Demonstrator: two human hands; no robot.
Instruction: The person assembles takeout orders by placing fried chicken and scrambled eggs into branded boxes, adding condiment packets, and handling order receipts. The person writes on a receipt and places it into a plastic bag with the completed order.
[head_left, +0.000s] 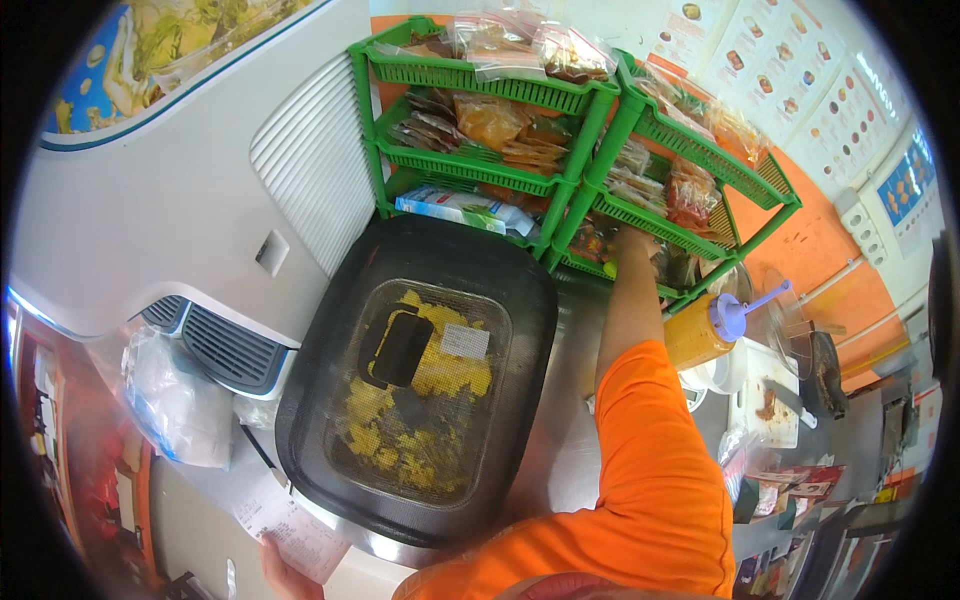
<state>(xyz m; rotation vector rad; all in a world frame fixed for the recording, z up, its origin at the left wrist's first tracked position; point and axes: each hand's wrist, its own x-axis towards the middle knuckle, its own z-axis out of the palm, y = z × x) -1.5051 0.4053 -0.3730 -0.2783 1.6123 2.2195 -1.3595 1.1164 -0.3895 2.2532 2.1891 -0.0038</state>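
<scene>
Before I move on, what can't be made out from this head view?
- Right hand: in the head view, the green rack hides its fingers, so any grip is unknown.
- Left hand: the lower edge cuts it off at the wrist.
- Paper slip: its print is too small and blurred to read.
- Yellow pieces: the dark lid's handle covers some.

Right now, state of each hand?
Left hand: closed on a printed paper slip.
Right hand: inside the right green rack, mostly hidden; open or closed cannot be told.
</scene>
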